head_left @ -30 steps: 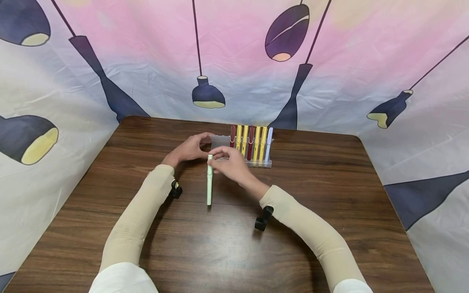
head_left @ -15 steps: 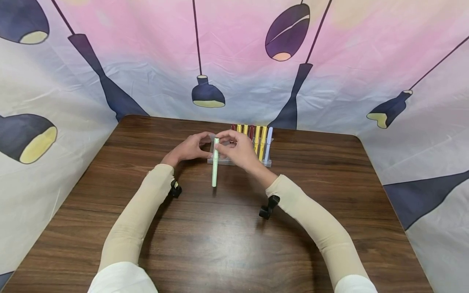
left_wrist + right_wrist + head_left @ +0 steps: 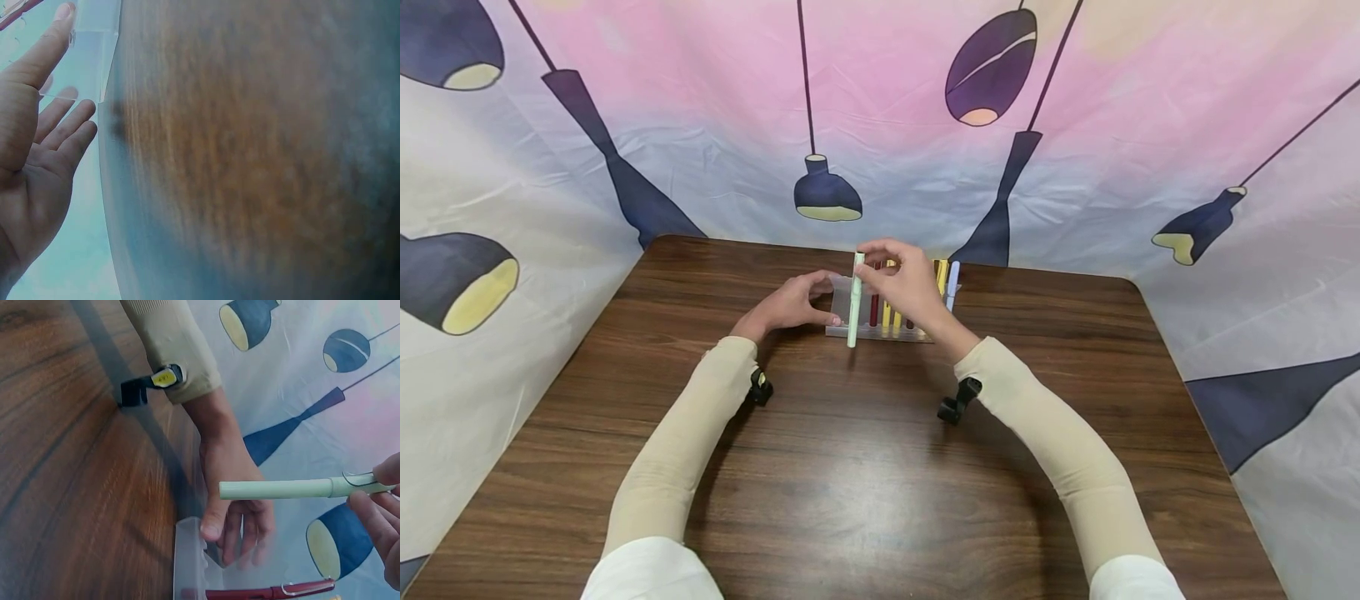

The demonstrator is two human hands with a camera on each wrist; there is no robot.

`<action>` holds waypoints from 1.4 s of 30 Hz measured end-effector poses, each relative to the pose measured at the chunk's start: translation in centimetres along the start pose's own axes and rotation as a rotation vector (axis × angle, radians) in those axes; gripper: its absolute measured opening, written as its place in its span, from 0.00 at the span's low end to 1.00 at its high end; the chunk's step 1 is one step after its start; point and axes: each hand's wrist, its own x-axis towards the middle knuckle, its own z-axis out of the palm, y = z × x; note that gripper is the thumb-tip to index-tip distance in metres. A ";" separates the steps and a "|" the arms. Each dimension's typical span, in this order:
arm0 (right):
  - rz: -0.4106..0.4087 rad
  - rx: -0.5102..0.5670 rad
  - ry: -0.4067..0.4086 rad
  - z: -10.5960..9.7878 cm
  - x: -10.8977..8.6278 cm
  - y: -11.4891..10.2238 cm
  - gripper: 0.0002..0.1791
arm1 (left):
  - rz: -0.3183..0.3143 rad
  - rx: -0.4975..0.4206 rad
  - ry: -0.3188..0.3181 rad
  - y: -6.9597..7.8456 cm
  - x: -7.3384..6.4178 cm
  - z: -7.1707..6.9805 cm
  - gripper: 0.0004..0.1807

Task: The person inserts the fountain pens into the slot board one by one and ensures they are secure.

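Note:
My right hand (image 3: 906, 283) pinches a pale green capped pen (image 3: 854, 304) near its clip end, with fingertips and thumb. The pen hangs nearly upright in front of the left part of a clear plastic pen stand (image 3: 842, 292). In the right wrist view the green pen (image 3: 275, 489) shows its whole barrel, apart from the stand (image 3: 187, 556). My left hand (image 3: 790, 302) holds the stand's left end, thumb at the front ledge and fingers behind the clear panel. Dark red (image 3: 874, 310), yellow (image 3: 942, 275) and light blue (image 3: 953, 279) pens lean in the stand, partly hidden by my right hand.
The stand is toward the back of a brown wood-grain table (image 3: 865, 467). Behind and beside the table hangs a cloth backdrop (image 3: 895, 150) printed with lamps. A black wrist mount (image 3: 958, 402) sticks out below my right sleeve.
My right hand has carried the green pen up, back and slightly right, from in front of the stand to overlapping its left part. The left hand has stayed at the stand's left end.

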 end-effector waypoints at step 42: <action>-0.009 -0.090 0.093 0.4 2.2 4.7 0.16 | -0.005 -0.008 0.005 0.1 0.1 0.1 0.46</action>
